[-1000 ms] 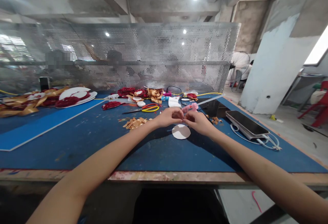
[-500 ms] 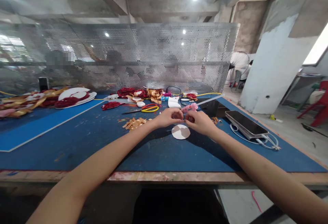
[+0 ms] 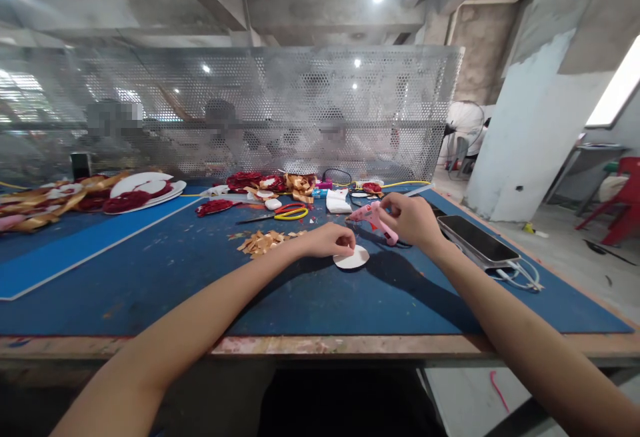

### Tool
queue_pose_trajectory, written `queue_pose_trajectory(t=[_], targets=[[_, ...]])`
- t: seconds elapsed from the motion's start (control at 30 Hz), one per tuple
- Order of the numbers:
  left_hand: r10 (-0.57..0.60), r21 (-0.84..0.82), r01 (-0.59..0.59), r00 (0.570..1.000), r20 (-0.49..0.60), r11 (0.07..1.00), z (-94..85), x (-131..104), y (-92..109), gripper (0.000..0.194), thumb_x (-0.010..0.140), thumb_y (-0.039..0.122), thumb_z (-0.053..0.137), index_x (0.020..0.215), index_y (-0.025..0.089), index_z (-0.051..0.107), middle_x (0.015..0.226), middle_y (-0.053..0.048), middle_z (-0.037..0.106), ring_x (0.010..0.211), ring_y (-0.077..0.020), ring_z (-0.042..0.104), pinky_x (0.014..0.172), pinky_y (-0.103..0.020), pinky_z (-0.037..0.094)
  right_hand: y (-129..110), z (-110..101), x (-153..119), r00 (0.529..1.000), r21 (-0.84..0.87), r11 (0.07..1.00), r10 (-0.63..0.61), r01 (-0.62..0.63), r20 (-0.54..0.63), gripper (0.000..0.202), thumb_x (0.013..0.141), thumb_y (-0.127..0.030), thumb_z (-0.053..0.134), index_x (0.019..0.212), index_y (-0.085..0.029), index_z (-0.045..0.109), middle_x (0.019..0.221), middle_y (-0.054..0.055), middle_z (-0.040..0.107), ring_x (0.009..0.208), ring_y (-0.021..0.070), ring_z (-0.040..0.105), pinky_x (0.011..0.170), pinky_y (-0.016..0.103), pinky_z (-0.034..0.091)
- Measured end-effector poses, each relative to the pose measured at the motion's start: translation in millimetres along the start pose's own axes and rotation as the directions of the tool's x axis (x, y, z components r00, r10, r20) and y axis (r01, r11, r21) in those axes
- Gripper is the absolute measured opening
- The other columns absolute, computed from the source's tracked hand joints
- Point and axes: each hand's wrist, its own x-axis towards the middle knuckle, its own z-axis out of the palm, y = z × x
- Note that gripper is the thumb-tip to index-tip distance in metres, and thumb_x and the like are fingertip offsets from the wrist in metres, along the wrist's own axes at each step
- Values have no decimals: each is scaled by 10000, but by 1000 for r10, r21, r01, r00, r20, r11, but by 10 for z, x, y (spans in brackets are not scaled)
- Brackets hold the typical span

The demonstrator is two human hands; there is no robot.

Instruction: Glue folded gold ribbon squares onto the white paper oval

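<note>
My left hand (image 3: 331, 240) is over the left part of a small white disc (image 3: 351, 260) lying on the blue table. Its fingers are pinched together at the disc, and whatever is between them is hidden. Behind and to the right is my right hand (image 3: 407, 218), thumb and fingers curled together at the rear of a pink glue gun (image 3: 376, 217). Whether these fingertips grip the gun or only overlap it, I cannot tell. The gun's nozzle points left, its handle shows below my fingers, and a pale stick (image 3: 419, 189) shows beyond my right hand.
Gold ribbon scraps (image 3: 263, 242) lie left of my left hand. Scissors with red and yellow handles (image 3: 290, 212) are behind them. A phone-like device (image 3: 477, 240) with a white cable (image 3: 525, 280) lies right. A perforated metal screen (image 3: 280, 110) stands behind the table.
My hands were together above the disc and have parted. The left has come down onto the disc; the right has moved right and up to the glue gun, which shows more fully.
</note>
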Motion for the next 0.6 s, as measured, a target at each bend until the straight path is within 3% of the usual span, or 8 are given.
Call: queue_pose_trajectory(t=[0.1, 0.2, 0.3, 0.37, 0.47, 0.6], targets=[[27, 106, -30, 999, 29, 994, 15, -2, 24, 104, 785, 210, 535, 786, 145, 616, 655, 12, 575, 594, -106, 513, 535, -187, 331, 15, -84, 16, 988, 27, 999, -20, 25, -154, 170, 786, -320, 533, 698, -192, 601, 447, -41, 457, 414, 86, 397, 490, 235, 290], [53, 161, -55, 998, 19, 985, 44, 5, 22, 113, 797, 204, 509, 788, 148, 606, 666, 7, 579, 590, -110, 512, 531, -191, 320, 23, -166, 7, 930, 6, 996, -77, 85, -358, 157, 803, -302, 524, 719, -191, 595, 452, -47, 446, 412, 82, 399, 495, 230, 326], [59, 224, -60, 998, 11, 973, 81, 10, 10, 119, 806, 198, 483, 794, 155, 593, 681, 0, 587, 590, -114, 509, 528, -196, 313, 54, -223, -7, 802, -17, 993, -102, 114, -588, 125, 807, -289, 541, 735, -195, 582, 461, -55, 427, 414, 81, 396, 503, 234, 352], [55, 271, -55, 998, 10, 961, 101, 10, 9, 118, 809, 202, 471, 798, 163, 581, 704, -5, 595, 594, -119, 509, 524, -200, 309, 90, -238, -6, 704, 30, 996, -34, 79, -710, 114, 809, -285, 545, 745, -193, 565, 460, -67, 391, 402, 81, 370, 481, 237, 341], [36, 332, -38, 999, 12, 943, 120, 8, 19, 121, 820, 211, 451, 805, 176, 567, 736, -11, 605, 609, -128, 516, 528, -206, 312, 161, -240, 25, 613, 141, 990, 111, 1, -782, 128, 815, -300, 535, 751, -190, 546, 481, -72, 365, 407, 83, 358, 456, 239, 318], [25, 388, -24, 1000, 4, 922, 134, 5, 26, 132, 840, 234, 433, 808, 187, 552, 773, -18, 616, 640, -141, 530, 546, -214, 321, 276, -248, 92, 565, 185, 976, 216, -113, -796, 142, 802, -312, 544, 725, -194, 551, 519, -57, 385, 470, 103, 387, 500, 257, 343]])
